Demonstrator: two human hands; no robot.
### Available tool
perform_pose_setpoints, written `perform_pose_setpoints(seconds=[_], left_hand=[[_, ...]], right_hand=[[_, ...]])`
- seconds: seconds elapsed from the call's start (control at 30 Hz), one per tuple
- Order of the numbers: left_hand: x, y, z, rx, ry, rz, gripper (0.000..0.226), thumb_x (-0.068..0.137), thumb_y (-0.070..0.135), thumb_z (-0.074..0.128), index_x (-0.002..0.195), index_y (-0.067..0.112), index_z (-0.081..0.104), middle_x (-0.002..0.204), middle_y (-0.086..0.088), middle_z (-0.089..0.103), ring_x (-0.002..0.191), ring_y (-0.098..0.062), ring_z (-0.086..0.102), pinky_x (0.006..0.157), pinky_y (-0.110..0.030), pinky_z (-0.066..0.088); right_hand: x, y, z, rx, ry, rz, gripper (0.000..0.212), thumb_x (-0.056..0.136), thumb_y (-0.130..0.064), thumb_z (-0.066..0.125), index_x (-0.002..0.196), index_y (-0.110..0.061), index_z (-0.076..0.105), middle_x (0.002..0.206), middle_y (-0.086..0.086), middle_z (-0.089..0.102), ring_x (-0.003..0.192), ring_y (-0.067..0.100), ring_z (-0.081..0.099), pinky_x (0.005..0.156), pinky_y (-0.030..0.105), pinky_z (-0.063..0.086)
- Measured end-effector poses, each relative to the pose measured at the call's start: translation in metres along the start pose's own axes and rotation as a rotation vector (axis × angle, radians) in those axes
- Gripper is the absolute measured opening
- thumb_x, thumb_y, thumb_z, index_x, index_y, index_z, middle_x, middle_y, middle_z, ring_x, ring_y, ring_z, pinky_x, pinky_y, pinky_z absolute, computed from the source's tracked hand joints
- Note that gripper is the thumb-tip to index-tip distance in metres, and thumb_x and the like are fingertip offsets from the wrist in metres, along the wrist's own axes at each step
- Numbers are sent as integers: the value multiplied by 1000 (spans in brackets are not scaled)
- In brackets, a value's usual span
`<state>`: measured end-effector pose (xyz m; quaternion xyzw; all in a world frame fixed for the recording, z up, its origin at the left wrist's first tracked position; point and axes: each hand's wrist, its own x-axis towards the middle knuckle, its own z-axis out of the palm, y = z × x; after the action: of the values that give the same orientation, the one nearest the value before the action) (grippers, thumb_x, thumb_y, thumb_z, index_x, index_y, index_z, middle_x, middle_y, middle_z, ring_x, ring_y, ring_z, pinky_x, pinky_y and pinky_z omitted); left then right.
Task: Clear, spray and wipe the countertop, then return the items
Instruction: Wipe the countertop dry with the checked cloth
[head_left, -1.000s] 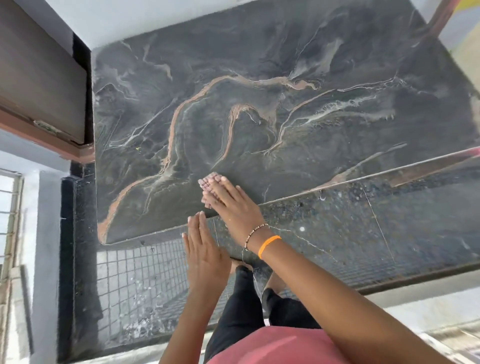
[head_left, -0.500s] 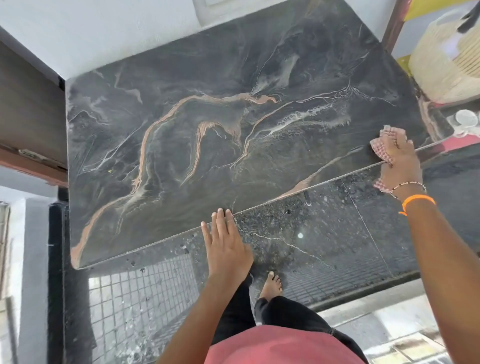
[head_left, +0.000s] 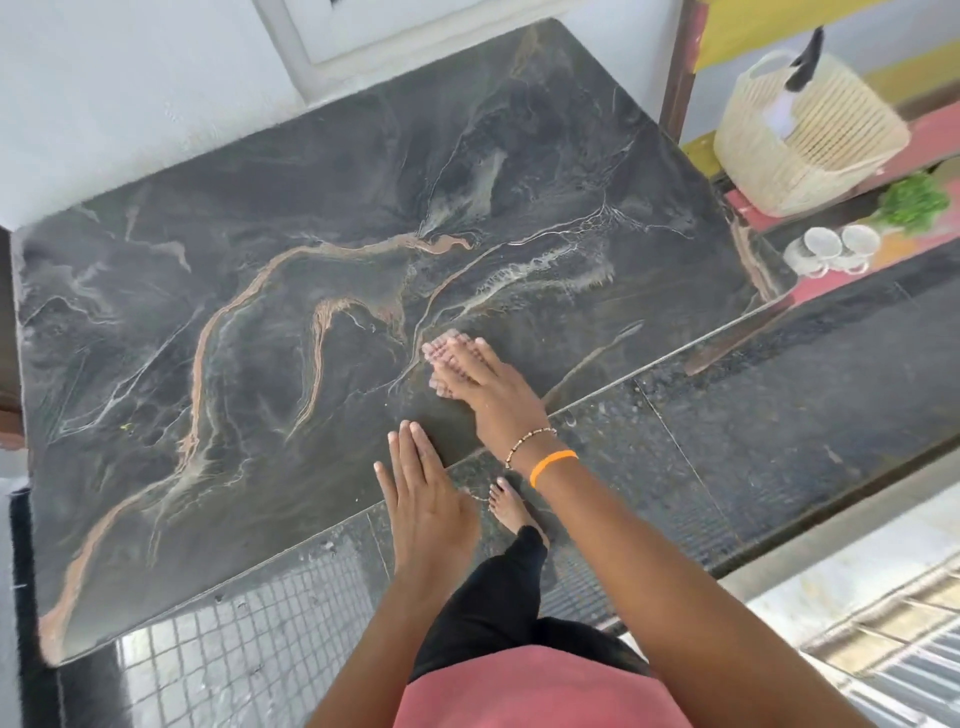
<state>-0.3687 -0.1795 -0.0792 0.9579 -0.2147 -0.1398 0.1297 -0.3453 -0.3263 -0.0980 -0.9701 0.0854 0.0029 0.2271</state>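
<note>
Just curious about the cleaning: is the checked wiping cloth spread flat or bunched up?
Cannot tell: the right hand lies flat over it on the dark veined stone countertop, and only a blurred pink-checked edge shows.

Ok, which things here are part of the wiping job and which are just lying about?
Part of the job:
- marble countertop
- checked cloth under the right hand
- left hand, flat at the counter's front edge
- cups on the side ledge, possibly cleared items

Lying about:
- woven basket
- green leafy bunch

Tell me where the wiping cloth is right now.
The cloth lies under the right hand, pressed on the countertop near its front edge, just beyond the flat left hand.
</note>
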Motion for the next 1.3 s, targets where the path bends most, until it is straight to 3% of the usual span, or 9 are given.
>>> perform_pose_setpoints(seconds=[0.13, 0.27, 0.4, 0.5, 0.57, 0.67, 0.77, 1.07, 1.3], left_hand=[[13, 10, 2, 0, -22, 32, 79, 87, 13, 44, 145, 4, -9, 156, -9, -7, 143, -23, -16, 112, -39, -16], [24, 21, 1, 8, -45, 46, 80, 87, 18, 46, 145, 5, -7, 157, -9, -6, 144, -24, -11, 113, -41, -14], [30, 18, -8, 1, -10, 36, 84, 85, 24, 50, 146, 8, -7, 157, -7, -1, 144, -19, -1, 110, -40, -19], [38, 8, -17, -13, 2, -14, 87, 87, 29, 52, 145, 8, -9, 157, -7, -3, 144, -18, -4, 110, -41, -18], [45, 2, -22, 5, -5, -59, 88, 89, 33, 52, 145, 7, -11, 157, -8, -5, 144, -20, -7, 112, -43, -14], [55, -3, -27, -3, -20, -117, 92, 88, 36, 54, 144, 6, -13, 157, -9, -6, 144, -21, -9, 113, -44, -12], [66, 0, -28, 3, -42, -127, 97, 86, 40, 56, 143, 6, -16, 156, -11, -8, 144, -23, -10, 114, -43, -11], [114, 52, -16, 55, -204, 141, 110, 81, 59, 50, 131, 11, -35, 144, -7, -35, 130, -23, -39, 109, -40, -22], [128, 70, -16, 199, -288, 150, 109, 81, 60, 49, 136, 5, -28, 146, -17, -32, 132, -31, -34, 103, -44, -29]], right_hand=[[-4, 96, -47, -45, 126, 277, 72, 80, 12, 39, 143, -22, 35, 157, 7, 15, 144, 35, 12, 114, 37, 22], [-11, 180, -97, -42, 134, 571, 79, 72, 16, 41, 144, -16, 32, 157, 12, 12, 144, 39, 9, 117, 34, 12], [12, 186, -124, 18, 181, 770, 72, 74, 14, 41, 141, -13, 36, 156, 11, 18, 139, 38, 20, 111, 39, 24], [45, 121, -109, 46, 283, 479, 69, 66, 17, 37, 127, -11, 51, 146, 8, 37, 127, 38, 36, 104, 41, 36], [67, 56, -78, 66, 236, 205, 69, 69, 19, 40, 131, -8, 49, 147, 14, 37, 131, 42, 35, 106, 48, 36], [90, -31, -25, 84, 24, -225, 59, 82, 9, 44, 139, -7, 40, 152, 15, 29, 139, 41, 23, 109, 47, 32], [110, -41, -2, -49, -180, -336, 59, 91, -7, 41, 147, -18, 23, 159, 3, 10, 146, 29, 6, 115, 39, 19], [109, 137, -72, -118, 107, 298, 71, 82, 7, 42, 146, -18, 25, 158, 6, 13, 144, 34, 12, 115, 48, 21], [62, 245, -129, -204, 159, 694, 72, 79, 10, 43, 146, -6, 23, 156, 20, 12, 142, 43, 12, 115, 47, 17]])
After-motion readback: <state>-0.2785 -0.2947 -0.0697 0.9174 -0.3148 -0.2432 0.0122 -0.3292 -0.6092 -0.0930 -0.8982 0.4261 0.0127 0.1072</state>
